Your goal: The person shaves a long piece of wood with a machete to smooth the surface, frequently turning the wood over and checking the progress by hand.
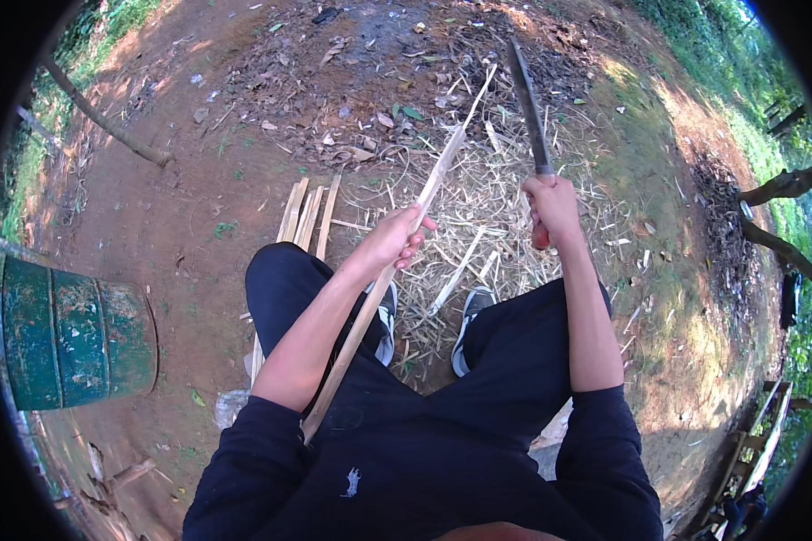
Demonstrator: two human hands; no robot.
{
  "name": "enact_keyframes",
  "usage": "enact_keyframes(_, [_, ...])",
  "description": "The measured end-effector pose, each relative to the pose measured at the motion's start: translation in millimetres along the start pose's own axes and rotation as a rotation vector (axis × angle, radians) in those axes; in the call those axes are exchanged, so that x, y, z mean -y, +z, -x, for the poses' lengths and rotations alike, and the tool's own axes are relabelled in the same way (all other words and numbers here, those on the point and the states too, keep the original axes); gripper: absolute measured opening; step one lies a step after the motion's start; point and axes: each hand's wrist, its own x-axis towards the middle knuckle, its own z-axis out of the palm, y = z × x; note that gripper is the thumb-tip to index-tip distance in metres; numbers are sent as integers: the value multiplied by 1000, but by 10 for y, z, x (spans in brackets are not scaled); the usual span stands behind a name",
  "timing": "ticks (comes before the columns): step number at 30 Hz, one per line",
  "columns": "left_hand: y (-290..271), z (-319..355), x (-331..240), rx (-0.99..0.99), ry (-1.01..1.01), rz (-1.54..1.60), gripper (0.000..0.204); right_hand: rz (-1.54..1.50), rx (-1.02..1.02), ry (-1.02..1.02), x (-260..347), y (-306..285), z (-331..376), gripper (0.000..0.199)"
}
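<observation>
My left hand (397, 239) is closed around a long pale strip of split wood or bamboo (440, 169). The strip slants from beside my left hip up and away to a thin, pointed far end. In my right hand (552, 206) is a machete (529, 104), gripped by its reddish handle. Its long dark blade points away from me and stands apart from the strip, to the right of its tip. Both hands are above my spread knees.
Pale shavings (514, 279) cover the ground around my shoes. Several split strips (309, 216) lie beside my left knee. A worn green drum (77, 334) stands at the left. Dry leaves (352, 149) lie ahead, and branches (780, 185) reach in at the right.
</observation>
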Motion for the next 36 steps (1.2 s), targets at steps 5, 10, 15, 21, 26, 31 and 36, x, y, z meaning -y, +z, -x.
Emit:
enact_keyframes(5, [125,15,6,44,103,-192,48,551,-70,-526,215,156,298,16])
enact_keyframes(10, [168,32,58,15,240,-338,49,864,-35,-860,172,337,341,13])
enact_keyframes(15, [216,37,132,-135,449,-696,48,954,-112,-947,-111,291,-21,13])
enact_keyframes(21, [134,82,-2,-14,247,-327,45,746,-532,37,-277,-296,-716,36])
enact_keyframes(26, [-194,141,-149,135,167,324,48,544,-481,45,-159,-425,-404,39])
enact_keyframes(31, [-147,5,-186,236,191,565,34,232,-219,-172,2,-48,26,35])
enact_keyframes(36, [-5,0,-161,182,230,514,15,-281,212,-96,445,594,542,36])
